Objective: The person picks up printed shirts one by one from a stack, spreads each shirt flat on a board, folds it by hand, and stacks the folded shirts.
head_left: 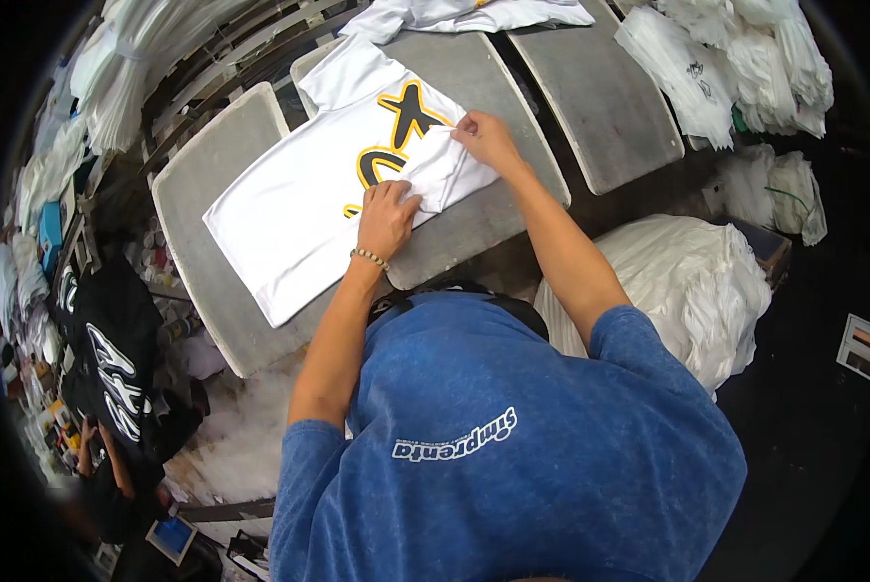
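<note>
A white T-shirt [294, 184] with black lettering outlined in yellow lies on a grey board. Its near side is folded over and covers part of the print; a folded white flap [433, 173] lies between my hands. My right hand [490, 144] pinches the shirt's fabric at the far right of the fold. Bent fingers of my left hand [386, 218], with a beaded bracelet on the wrist, grip the folded edge closer to me. Some of the left fingertips are hidden.
Grey boards [629, 126] stand side by side, with another white shirt [512, 15] at the back. White plastic bags [677, 281] bulge beside me at right, and more bags [682, 73] hang behind. At left, another person in a black printed top [114, 359] is nearby.
</note>
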Demonstrator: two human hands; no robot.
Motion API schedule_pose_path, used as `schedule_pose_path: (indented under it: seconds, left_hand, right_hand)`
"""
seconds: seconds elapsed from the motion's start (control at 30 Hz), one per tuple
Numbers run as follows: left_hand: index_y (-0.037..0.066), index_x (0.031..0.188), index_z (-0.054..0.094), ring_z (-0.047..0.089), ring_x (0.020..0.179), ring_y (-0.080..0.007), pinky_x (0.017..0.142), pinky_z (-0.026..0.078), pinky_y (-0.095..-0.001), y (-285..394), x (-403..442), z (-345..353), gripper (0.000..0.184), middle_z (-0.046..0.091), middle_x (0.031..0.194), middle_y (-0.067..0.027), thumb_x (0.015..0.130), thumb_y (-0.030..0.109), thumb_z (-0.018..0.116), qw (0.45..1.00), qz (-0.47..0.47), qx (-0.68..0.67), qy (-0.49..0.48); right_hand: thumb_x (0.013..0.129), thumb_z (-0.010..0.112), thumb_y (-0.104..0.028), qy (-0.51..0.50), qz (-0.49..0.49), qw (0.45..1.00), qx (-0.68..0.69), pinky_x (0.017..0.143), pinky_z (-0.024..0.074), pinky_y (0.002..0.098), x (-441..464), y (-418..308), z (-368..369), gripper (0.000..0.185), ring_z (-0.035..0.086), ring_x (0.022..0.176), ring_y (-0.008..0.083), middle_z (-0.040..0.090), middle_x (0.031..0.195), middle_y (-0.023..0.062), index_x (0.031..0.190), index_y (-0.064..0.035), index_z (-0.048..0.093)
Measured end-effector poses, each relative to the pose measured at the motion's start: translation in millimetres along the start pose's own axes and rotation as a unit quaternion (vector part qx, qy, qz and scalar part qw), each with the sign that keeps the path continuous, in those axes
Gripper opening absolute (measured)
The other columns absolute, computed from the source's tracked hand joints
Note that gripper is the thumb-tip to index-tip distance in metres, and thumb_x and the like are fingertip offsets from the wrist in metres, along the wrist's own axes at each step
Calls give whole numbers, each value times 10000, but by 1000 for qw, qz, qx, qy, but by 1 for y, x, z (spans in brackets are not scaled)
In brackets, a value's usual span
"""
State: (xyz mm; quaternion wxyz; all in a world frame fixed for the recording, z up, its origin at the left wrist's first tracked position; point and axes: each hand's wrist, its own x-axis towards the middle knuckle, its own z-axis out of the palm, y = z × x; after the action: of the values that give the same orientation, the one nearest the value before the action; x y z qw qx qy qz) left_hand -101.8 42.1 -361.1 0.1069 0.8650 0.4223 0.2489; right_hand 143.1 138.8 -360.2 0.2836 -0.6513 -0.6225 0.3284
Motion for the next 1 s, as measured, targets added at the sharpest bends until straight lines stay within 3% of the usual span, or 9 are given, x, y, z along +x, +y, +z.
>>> schedule_pose_path:
  seconds: [0.17, 0.23, 0.3, 0.33, 0.4, 0.57, 0.77, 0.93, 1.0]
  left_hand:
    - [73, 1011, 667, 533, 1153, -291, 963, 414, -445, 2, -2, 7, 235, 606, 1176, -101, 777, 90, 657, 999, -14, 4, 32]
    - [69, 1023, 666, 523, 1187, -303, 991, 403, -454, 11, -3, 3, 236, 601, 1215, -106, 790, 107, 661, 999, -15, 12, 40]
    - [75, 1128, 654, 456, 1296, -342, 1066, 348, -497, 21, -3, -3, 317, 546, 1346, -119, 833, 190, 674, 999, -35, 4, 28]
    - [75, 1128, 654, 456, 1296, -342, 1066, 348, -497, 22, -4, -3, 317, 546, 1346, -119, 833, 190, 674, 999, -31, 3, 29]
    - [84, 1292, 582, 372, 1368, -377, 1104, 296, -539, 20, -13, 2, 465, 455, 1459, -124, 878, 279, 665, 997, -55, 51, -36]
    - [148, 1475, 405, 211, 1454, -401, 1131, 218, -604, 20, -33, -11, 663, 277, 1578, -131, 904, 423, 600, 984, -84, 94, -129]
    - [173, 1519, 339, 143, 1472, -423, 1156, 121, -605, -18, -110, -40, 677, 193, 1604, -174, 926, 401, 573, 964, -197, 123, -130]
    - [178, 1525, 330, 154, 1467, -424, 1162, 149, -572, -48, -176, -82, 634, 170, 1603, -203, 956, 330, 563, 935, -277, 182, -125]
    - [153, 1494, 383, 258, 1407, -422, 1130, 217, -550, -60, -190, -92, 615, 273, 1539, -227, 944, 336, 589, 937, -293, 187, -43]
  right_hand:
    - [772, 764, -164, 3, -5, 996, 89, 785, 491, 424, 3, -14, -3, 167, 625, 876, 320, 660, 900, 131, 876, -69, 675]
    - [755, 754, -148, 214, -149, 957, -126, 787, 466, 443, -1, -19, 9, 171, 588, 892, 326, 630, 923, 113, 886, -81, 667]
    - [752, 734, -163, 211, -204, 938, -182, 808, 438, 459, -23, -34, 26, 181, 556, 916, 328, 600, 946, 111, 899, -84, 664]
    - [763, 713, -182, 110, -260, 943, -178, 865, 428, 455, -24, -10, 50, 179, 558, 993, 326, 613, 1024, 114, 901, -77, 670]
    - [849, 666, -324, 49, -249, 942, -221, 1081, 307, 525, -64, -35, 58, 396, 404, 1330, 351, 514, 1369, 155, 1159, -78, 668]
    - [931, 548, -469, 38, -225, 944, -240, 1157, 172, 575, -77, -21, 68, 637, 228, 1450, 379, 317, 1556, 143, 1444, -104, 451]
    - [927, 554, -459, 25, -213, 946, -243, 1156, 169, 581, -79, -23, 65, 617, 235, 1444, 387, 328, 1550, 144, 1423, -101, 475]
    - [930, 577, -390, 4, -225, 959, -174, 1142, 210, 582, -73, -11, 62, 513, 286, 1422, 402, 360, 1523, 168, 1346, -89, 554]
    - [841, 690, -271, 119, -236, 959, -105, 1041, 370, 504, -74, 0, 49, 411, 497, 1242, 392, 539, 1339, 196, 1202, -80, 642]
